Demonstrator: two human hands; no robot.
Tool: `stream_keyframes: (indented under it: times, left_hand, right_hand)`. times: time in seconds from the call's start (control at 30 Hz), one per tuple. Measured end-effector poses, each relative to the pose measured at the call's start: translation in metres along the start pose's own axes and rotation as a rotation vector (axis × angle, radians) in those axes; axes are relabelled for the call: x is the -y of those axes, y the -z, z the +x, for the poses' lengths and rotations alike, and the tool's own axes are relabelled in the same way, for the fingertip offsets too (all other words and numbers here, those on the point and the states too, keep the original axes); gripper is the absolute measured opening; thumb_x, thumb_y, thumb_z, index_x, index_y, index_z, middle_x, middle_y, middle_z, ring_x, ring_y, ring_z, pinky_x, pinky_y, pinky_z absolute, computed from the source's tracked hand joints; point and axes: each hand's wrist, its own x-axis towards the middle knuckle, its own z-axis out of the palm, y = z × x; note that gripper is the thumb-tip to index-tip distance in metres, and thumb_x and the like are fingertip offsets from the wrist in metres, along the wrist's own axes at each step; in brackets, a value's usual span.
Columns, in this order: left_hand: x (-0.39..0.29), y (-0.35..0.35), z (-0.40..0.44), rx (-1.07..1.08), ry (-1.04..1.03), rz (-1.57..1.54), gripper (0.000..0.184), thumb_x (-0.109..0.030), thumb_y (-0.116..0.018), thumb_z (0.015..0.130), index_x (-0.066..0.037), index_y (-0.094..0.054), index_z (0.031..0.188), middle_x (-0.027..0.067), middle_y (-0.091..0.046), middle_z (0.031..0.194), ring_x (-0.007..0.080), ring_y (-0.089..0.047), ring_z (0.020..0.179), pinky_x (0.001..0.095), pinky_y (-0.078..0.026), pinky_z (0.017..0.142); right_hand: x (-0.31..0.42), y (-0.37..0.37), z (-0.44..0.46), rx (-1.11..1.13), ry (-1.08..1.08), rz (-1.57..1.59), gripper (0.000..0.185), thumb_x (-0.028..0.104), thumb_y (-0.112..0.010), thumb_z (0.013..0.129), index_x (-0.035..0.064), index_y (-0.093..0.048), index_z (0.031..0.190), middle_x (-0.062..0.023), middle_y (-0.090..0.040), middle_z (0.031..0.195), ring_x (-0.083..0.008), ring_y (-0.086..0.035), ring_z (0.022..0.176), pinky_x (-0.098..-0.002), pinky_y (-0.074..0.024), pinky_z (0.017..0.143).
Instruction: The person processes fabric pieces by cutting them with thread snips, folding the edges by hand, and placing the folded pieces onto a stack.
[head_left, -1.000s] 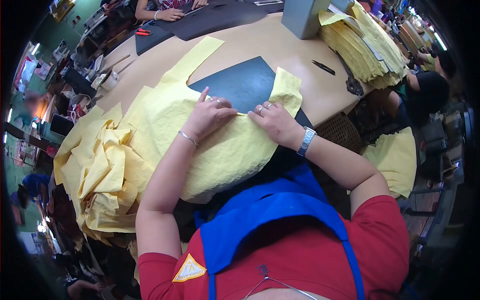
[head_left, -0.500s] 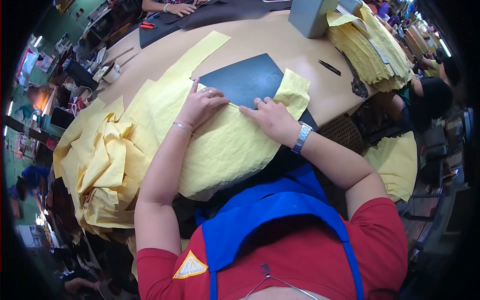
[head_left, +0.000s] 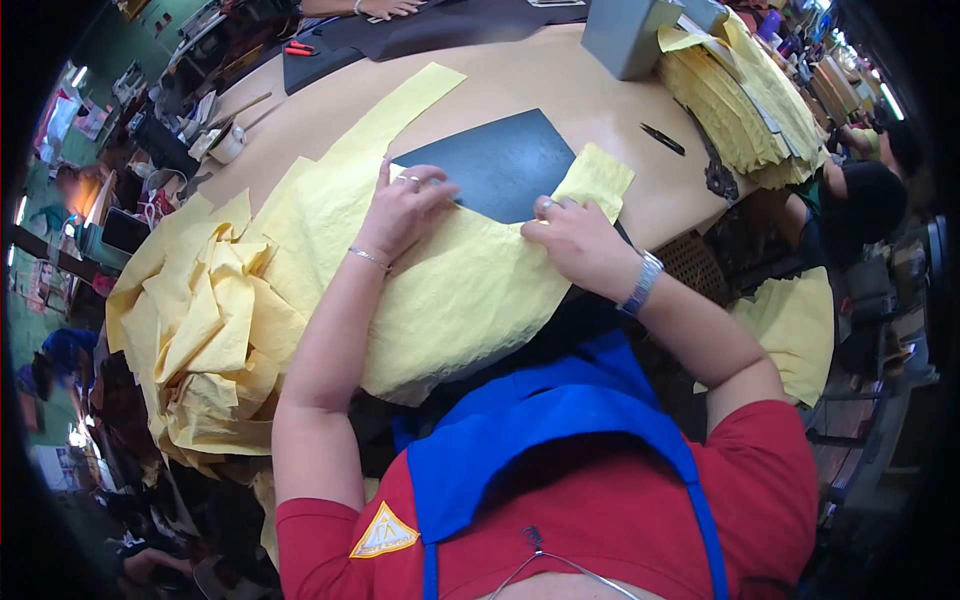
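A large yellow sheet, looking like soft cloth or leather, drapes over the near table edge towards my lap. Its upper edge lies on a dark flat board. My left hand rests on the sheet by that edge, its fingers stretched out and apart, the tips slightly blurred. Farther right, my right hand pinches the sheet's edge between thumb and curled fingers. The sheet's right end sticks up past this hand.
Crumpled yellow pieces heap up at left. On the table are black thread snips, a grey block, a yellow stack and red-handled cutters. A co-worker's hand rests on dark material opposite.
My right hand has shifted right along the sheet's edge and its fingers have curled into a pinch. My left hand has stayed nearly in place, with its fingers lifting. The co-worker's hand has moved.
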Motion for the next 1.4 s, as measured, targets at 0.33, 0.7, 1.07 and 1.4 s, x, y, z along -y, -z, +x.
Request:
stream_keyframes:
  times: [0.33, 0.7, 1.07, 1.4]
  left_hand:
    - [0.005, 0.055, -0.038, 0.325, 0.19, -0.174, 0.034, -0.039, -0.064, 0.09, -0.01, -0.065, 0.108, 0.0108, -0.063, 0.117, 0.0303, -0.058, 0.112, 0.042, -0.043, 0.099]
    - [-0.154, 0.016, -0.038, 0.394, 0.19, -0.119, 0.09, -0.071, -0.055, 0.083, -0.009, -0.042, 0.146, 0.0197, -0.034, 0.154, 0.0377, -0.028, 0.145, 0.0648, -0.022, 0.113]
    - [-0.087, 0.001, -0.006, 0.066, 0.442, -0.377, 0.024, -0.018, -0.066, 0.089, -0.005, -0.069, 0.109, 0.0122, -0.066, 0.099, 0.0303, -0.064, 0.092, 0.0408, -0.051, 0.08]
    - [-0.09, 0.0, -0.019, -0.051, 0.383, -0.282, 0.012, -0.011, -0.069, 0.088, -0.006, -0.074, 0.098, 0.0095, -0.066, 0.087, 0.0261, -0.066, 0.072, 0.0357, -0.054, 0.067]
  right_hand:
    - [-0.067, -0.005, -0.014, 0.21, -0.246, 0.618, 0.017, 0.01, -0.065, 0.082, 0.0041, -0.061, 0.097, -0.0138, -0.067, 0.088, -0.0292, -0.067, 0.083, -0.0369, -0.0527, 0.076]
    - [-0.067, -0.021, 0.048, -0.323, 0.008, 0.34, 0.03, 0.014, -0.066, 0.09, 0.0049, -0.061, 0.118, -0.0162, -0.068, 0.1, -0.0341, -0.064, 0.098, -0.0415, -0.051, 0.088]
    - [-0.052, -0.048, 0.034, -0.288, 0.137, 0.327, 0.03, 0.009, -0.06, 0.092, 0.0031, -0.063, 0.121, -0.0151, -0.065, 0.111, -0.032, -0.062, 0.104, -0.0401, -0.0496, 0.093]
    - [-0.032, -0.028, 0.027, -0.098, 0.155, 0.063, 0.055, 0.054, -0.059, 0.09, 0.0157, -0.061, 0.13, -0.0231, -0.058, 0.127, -0.0391, -0.055, 0.119, -0.0503, -0.0458, 0.098]
